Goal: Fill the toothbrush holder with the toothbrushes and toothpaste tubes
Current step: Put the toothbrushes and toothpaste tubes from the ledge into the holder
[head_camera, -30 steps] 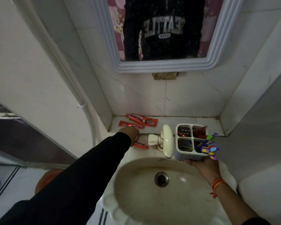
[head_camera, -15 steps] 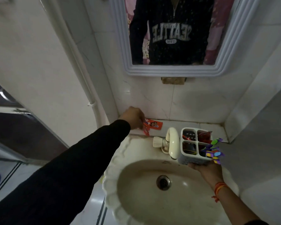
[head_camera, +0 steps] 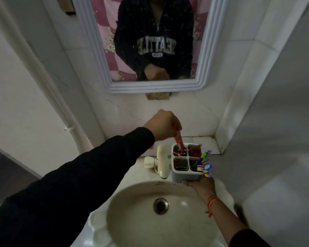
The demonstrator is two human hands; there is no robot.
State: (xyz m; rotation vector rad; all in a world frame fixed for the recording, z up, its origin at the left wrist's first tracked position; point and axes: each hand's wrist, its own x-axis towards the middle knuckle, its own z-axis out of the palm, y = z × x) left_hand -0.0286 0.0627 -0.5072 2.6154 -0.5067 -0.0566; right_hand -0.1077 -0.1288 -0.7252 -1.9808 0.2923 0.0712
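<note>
Left hand (head_camera: 163, 126): clamped on toothpaste tube (head_camera: 179, 142), now carried from the ledge and lowered into rear-left compartment. Right hand (head_camera: 199, 184): gripped under toothbrush holder (head_camera: 186, 160). Filling judged nearly done.

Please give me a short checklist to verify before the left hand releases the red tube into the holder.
1. Left hand grips red toothpaste tube: ok.
2. Tube tip inside the far-left compartment of the toothbrush holder: ok.
3. Right hand supports the holder from below: ok.
4. Holder upright, beside the tap: ok.
5. Room left in that compartment: cannot tell.
6. Toothbrushes in near-right compartment, clear of the tube: ok.
</note>
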